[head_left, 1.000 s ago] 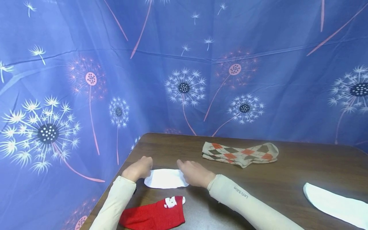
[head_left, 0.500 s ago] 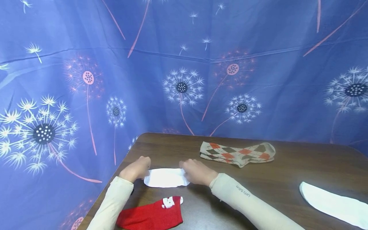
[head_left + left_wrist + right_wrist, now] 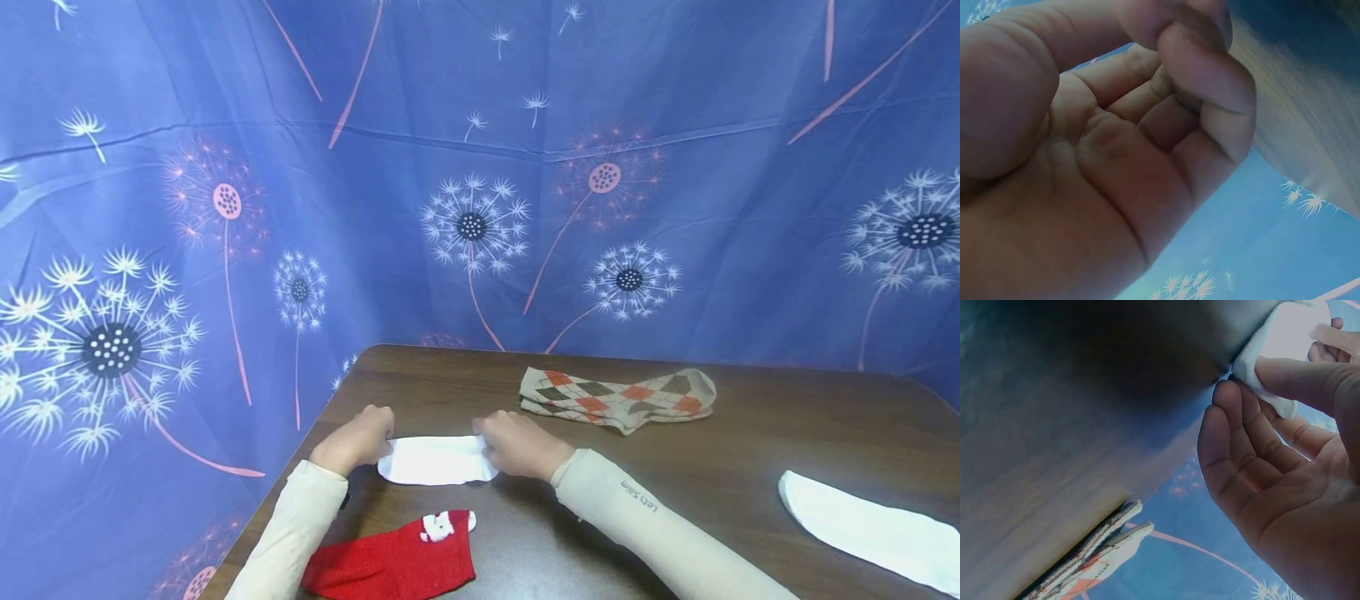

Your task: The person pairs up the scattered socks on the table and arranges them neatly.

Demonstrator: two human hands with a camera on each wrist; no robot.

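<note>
At the lower centre of the frame, the white sock (image 3: 437, 461) was pinched at its ends by fingers of the left hand (image 3: 362, 436) and right hand (image 3: 521, 446) over the desk (image 3: 720, 467); slippage was risked by any uneven pull, and "Lets Slim" could be read on the right sleeve (image 3: 652, 521).

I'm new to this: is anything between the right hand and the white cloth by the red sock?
Nothing visible: the right hand pinches the white cloth at one end. The red sock lies apart.

Two white socks (image 3: 437, 461) (image 3: 873, 533), one red (image 3: 397, 558), two argyle (image 3: 618, 398)
</note>
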